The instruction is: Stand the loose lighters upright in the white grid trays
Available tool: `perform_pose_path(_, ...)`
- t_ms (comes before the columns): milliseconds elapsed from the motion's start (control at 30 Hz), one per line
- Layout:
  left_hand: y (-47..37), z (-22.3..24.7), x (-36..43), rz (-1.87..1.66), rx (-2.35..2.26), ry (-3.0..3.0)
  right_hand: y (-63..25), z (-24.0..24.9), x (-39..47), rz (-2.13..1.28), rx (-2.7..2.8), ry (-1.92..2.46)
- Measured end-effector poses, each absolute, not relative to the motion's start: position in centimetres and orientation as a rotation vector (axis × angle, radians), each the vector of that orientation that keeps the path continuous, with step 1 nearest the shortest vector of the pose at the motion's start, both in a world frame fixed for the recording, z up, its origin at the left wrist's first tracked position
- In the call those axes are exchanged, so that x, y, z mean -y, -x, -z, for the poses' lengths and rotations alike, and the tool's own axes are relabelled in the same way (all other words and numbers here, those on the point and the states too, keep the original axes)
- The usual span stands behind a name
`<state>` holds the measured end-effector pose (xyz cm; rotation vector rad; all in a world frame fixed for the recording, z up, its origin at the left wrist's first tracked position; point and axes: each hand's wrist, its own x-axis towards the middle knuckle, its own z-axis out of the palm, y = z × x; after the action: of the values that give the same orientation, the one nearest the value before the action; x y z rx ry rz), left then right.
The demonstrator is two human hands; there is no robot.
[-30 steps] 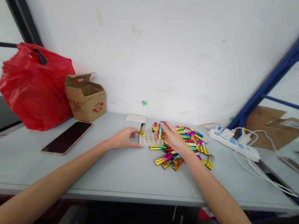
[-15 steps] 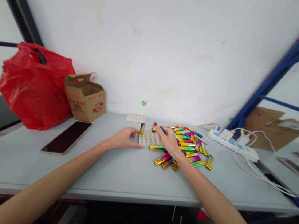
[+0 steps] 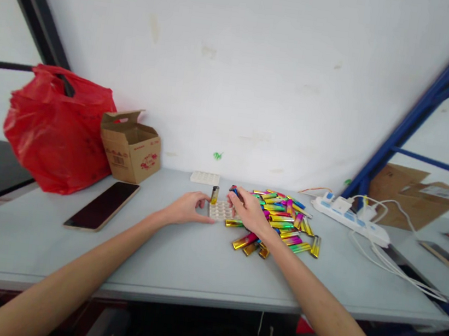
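Note:
A small white tray (image 3: 221, 210) with rows of round hollows lies on the table between my hands. At its back left corner a gold lighter (image 3: 215, 195) stands upright. My left hand (image 3: 186, 207) holds the tray's left end, thumb along the front edge and index finger near the standing lighter. Over the tray's right part, my right hand (image 3: 249, 210) pinches a blue lighter (image 3: 234, 191) between thumb and fingers. The hand covers that end of the tray. Beside and under my right wrist spreads a pile of shiny multicoloured lighters (image 3: 282, 218).
A second white tray (image 3: 205, 178) lies by the wall. To the left are a phone (image 3: 102, 205), an open cardboard box (image 3: 132, 147) and a red plastic bag (image 3: 59, 132). A power strip (image 3: 352, 220) with white cables lies on the right, near a blue metal frame (image 3: 404, 125).
My right hand has moved a little left over the tray, and the blue lighter in it now shows more upright. My left hand stays at the tray's left end.

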<state>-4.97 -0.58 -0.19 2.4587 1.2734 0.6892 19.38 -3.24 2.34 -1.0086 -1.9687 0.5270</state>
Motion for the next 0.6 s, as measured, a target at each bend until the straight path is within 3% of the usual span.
perform_pose_path(133,4.9,0.1,0.7,-0.675,-1.282,-2.471,-18.7,-2.7,2.7,-0.264,2.093,1.032)
perform_pose_path(600,4.8,0.1,0.7,-0.648,-1.29,-2.492,-17.7,-1.7,0.8,-0.228,2.038,1.019)
